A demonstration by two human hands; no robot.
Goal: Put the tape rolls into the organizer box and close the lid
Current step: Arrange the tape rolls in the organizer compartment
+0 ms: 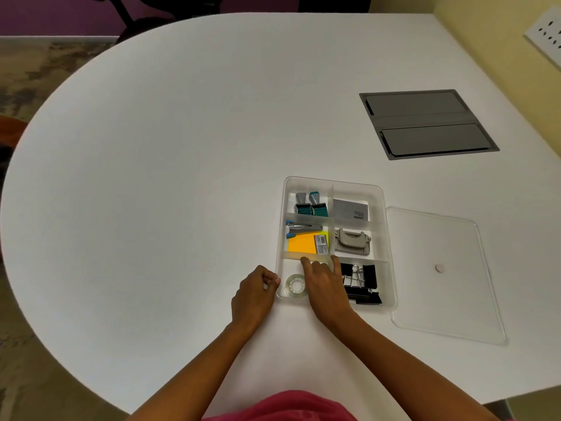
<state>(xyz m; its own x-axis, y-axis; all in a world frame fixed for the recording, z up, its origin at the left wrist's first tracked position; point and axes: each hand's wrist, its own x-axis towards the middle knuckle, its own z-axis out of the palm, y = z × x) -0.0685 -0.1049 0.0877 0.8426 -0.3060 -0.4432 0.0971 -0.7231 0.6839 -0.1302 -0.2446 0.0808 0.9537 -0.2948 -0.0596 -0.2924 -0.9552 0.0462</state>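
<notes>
A clear plastic organizer box (381,189) with several compartments sits on the white table. One clear tape roll (295,285) lies flat in its near-left compartment. My right hand (323,282) reaches into that same compartment beside the roll, fingers spread down at the far divider; a second roll seems to lie under them, mostly hidden. My left hand (255,294) rests at the box's near-left outer corner with fingers curled, touching the wall. The clear lid (446,278) lies flat on the table to the right of the box.
Other compartments hold a stapler (303,228), yellow sticky notes (303,244), a hole punch (352,240), black binder clips (362,284), teal items and a grey card box. A grey cable hatch (428,124) is set into the table at the far right.
</notes>
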